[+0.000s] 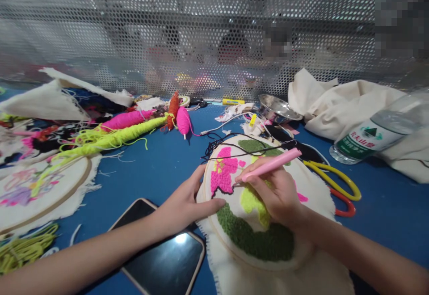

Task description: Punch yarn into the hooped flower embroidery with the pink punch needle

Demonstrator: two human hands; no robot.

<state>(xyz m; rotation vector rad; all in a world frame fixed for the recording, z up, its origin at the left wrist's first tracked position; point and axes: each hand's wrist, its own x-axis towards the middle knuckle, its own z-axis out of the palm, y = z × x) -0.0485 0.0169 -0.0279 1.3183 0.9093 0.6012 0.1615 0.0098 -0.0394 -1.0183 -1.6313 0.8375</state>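
Note:
My left hand (194, 196) grips the left edge of an embroidery hoop (223, 246), thumb on top of the cloth, fingers hidden below. In my right hand (278, 192) is a pink punch needle (273, 164), held like a pen. Its tip meets the cloth at the lower edge of a pink flower (228, 170), where a short black outline runs. Yellow-green stitching (253, 203) lies partly under my right hand, and a dark green band (275, 241) curves along the bottom. Black yarn (217, 145) trails loosely over the hoop's far side.
A phone (164, 263) lies beneath my left forearm. Yellow-handled scissors (351, 187), a red handle (348, 208) and a tilted water bottle (365, 141) are on the right. Yarn bundles (134, 134) and another hoop (67, 201) lie left. A perforated metal panel (134, 31) stands behind.

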